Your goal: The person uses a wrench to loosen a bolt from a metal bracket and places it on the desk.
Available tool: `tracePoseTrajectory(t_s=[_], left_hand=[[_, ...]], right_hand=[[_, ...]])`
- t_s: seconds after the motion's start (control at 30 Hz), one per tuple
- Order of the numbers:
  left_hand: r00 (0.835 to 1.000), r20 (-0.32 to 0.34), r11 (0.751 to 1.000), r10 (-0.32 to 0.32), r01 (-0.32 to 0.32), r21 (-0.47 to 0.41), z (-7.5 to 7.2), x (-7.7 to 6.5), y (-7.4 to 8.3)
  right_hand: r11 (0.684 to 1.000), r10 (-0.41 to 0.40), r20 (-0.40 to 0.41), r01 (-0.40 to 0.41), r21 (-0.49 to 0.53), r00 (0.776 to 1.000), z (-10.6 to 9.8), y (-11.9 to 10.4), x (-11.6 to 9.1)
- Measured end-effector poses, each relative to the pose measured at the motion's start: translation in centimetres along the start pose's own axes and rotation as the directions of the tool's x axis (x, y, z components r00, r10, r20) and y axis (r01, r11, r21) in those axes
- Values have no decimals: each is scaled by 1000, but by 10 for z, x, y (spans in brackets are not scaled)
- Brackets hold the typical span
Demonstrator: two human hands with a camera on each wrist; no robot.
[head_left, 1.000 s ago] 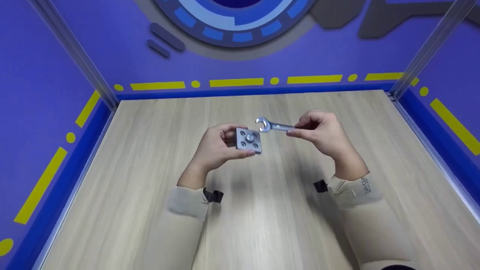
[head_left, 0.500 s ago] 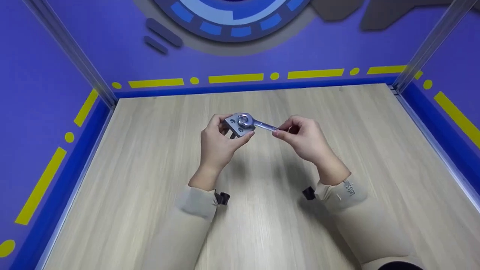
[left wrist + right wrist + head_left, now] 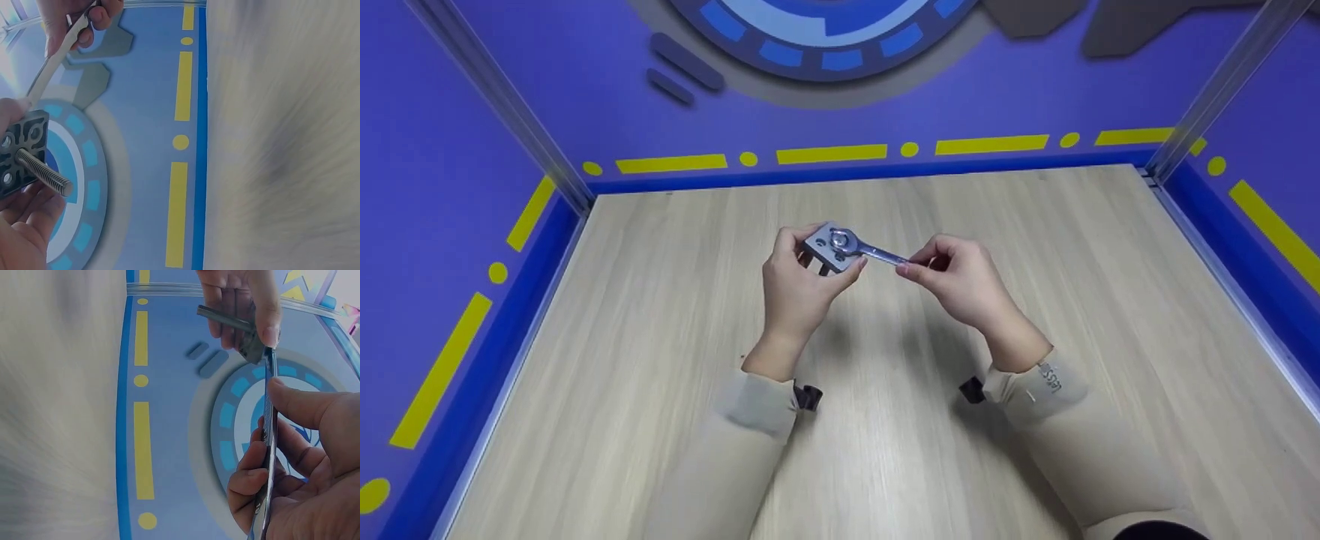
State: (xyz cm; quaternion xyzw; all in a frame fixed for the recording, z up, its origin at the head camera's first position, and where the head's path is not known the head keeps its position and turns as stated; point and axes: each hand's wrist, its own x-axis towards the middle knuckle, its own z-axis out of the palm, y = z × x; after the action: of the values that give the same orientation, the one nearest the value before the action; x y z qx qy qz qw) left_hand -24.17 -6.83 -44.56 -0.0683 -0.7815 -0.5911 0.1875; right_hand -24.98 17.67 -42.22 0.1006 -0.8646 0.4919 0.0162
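My left hand (image 3: 799, 289) grips a square metal plate (image 3: 819, 246) by its edges, thumb at the near corner, raised above the table. Holes pierce the plate, and a threaded bolt (image 3: 45, 173) sticks out of its underside in the left wrist view. The thumb and fingers of my right hand (image 3: 964, 281) pinch a silver wrench (image 3: 879, 254) at its handle end. The wrench's ring-shaped head sits around the bolt head (image 3: 840, 239) on the plate's upper face. In the right wrist view the wrench (image 3: 270, 439) appears edge-on, running up to the plate.
A wood-grain table (image 3: 660, 322) lies beneath both hands. Blue walls (image 3: 997, 97) with yellow markings enclose its back and sides, with metal posts (image 3: 1215, 97) at the corners. Small black devices (image 3: 808, 397) are strapped at both wrists.
The wrench has moved left from beside the plate onto the bolt head, turned from its open end to its ring end. The plate has tilted. Over the last half second both hands shifted slightly left.
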Motion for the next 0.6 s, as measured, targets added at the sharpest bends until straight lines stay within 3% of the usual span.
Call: tracePoseTrajectory(t_s=[0.2,0.3,0.37,0.47,0.6], left_hand=[[1000,23,1000,-9,9,-15,-2,1,1],[995,94,999,-32,35,-28,-7,3,3],[984,171,997,-56,65,-48,-11,4,5],[947,309,989,-90,123,-88,-20,4,7],[873,478,977,-98,176,-120,-27,5,8]], right_hand=[[1000,-16,4,16,13,1000,3,1,0],[1000,-27,7,26,17,1000,0,3,1],[999,-35,16,35,29,999,-4,5,2],[997,-58,46,56,54,997,-12,9,4],[989,-126,98,117,91,987,-22,17,9]])
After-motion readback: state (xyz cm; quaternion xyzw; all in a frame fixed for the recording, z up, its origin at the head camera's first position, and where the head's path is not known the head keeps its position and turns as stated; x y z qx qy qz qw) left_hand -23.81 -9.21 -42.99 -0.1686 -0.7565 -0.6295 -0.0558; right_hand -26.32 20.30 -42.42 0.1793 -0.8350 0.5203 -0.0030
